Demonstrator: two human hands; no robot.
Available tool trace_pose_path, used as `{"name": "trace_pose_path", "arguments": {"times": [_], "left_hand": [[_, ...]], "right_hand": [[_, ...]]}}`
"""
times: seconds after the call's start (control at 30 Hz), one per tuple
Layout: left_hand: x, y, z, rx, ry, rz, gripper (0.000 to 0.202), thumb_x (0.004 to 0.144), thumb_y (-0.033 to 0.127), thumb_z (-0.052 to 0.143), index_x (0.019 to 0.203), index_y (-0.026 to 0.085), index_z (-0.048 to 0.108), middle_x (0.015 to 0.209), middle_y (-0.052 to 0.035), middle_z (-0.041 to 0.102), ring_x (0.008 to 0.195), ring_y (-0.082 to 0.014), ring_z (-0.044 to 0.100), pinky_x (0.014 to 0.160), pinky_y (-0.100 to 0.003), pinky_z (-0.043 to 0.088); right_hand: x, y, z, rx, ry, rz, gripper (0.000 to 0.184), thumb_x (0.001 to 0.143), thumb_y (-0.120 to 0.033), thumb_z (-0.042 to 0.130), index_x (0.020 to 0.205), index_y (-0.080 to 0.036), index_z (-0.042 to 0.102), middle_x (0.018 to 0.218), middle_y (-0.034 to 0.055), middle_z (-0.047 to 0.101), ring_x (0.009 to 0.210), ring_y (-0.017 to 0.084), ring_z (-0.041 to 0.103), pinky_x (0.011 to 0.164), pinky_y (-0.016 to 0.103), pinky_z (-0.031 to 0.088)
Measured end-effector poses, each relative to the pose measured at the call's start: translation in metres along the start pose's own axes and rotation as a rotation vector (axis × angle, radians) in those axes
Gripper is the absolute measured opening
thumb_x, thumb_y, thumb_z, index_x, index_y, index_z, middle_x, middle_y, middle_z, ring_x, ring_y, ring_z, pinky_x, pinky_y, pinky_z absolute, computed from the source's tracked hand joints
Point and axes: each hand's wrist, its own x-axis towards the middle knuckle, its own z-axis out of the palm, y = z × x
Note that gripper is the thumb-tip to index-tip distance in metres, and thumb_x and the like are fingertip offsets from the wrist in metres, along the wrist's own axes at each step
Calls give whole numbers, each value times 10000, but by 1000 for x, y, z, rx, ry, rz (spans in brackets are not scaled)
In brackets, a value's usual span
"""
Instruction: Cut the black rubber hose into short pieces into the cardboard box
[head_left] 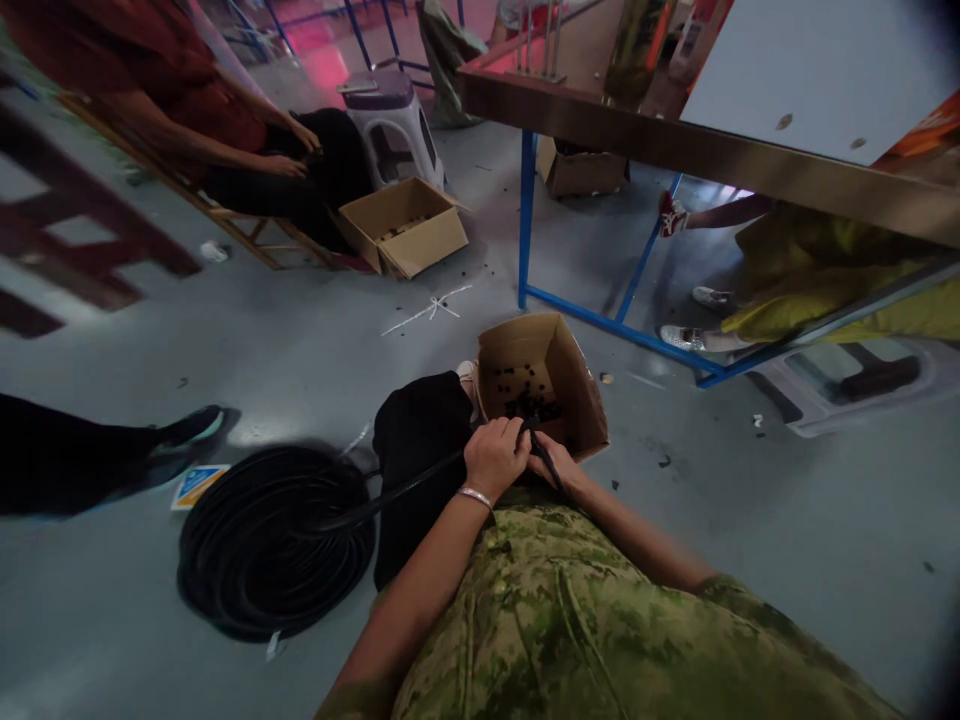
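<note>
My left hand (495, 455) is closed around a black hose (405, 487) that runs down and left to a large black coil (274, 540) on the floor. My right hand (556, 462) is closed on the hose's end or a dark tool, just right of the left hand; which of the two I cannot make out. Both hands sit over my lap, right at the near edge of an open cardboard box (577, 385) holding several small black pieces.
A blue-legged table (675, 145) stands ahead on the right, with a seated person's legs (810, 290) under it. Another person (187, 110) sits at the upper left beside a second cardboard box (405, 225) and a plastic stool (394, 125). Someone's leg and shoe (187, 430) reach in from the left.
</note>
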Motion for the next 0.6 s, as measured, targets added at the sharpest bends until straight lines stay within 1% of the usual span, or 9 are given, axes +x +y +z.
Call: {"name": "trace_pose_path", "arguments": {"times": [0.2, 0.37, 0.6], "left_hand": [[-1, -1, 2, -9, 17, -25, 200, 905, 305, 495, 929, 203, 664, 804, -53, 660, 781, -194, 588, 721, -320, 378], [-1, 0, 2, 16, 4, -10, 201, 904, 315, 496, 912, 204, 663, 777, -47, 647, 775, -194, 588, 720, -325, 380], [-2, 0, 1, 15, 9, 8, 236, 920, 307, 465, 998, 195, 657, 829, -60, 666, 815, -201, 601, 753, -327, 391]], "right_hand": [[-3, -3, -2, -4, -14, -23, 398, 819, -445, 625, 1102, -166, 598, 965, 51, 647, 856, 199, 568, 802, 314, 471], [-5, -2, -2, 9, -16, -6, 435, 818, -474, 624, 1123, -165, 595, 977, 52, 651, 866, 201, 577, 791, 314, 478], [-1, 1, -5, 1, 3, -18, 466, 797, -469, 642, 1137, -154, 601, 1006, 80, 655, 879, 217, 593, 775, 315, 486]]}}
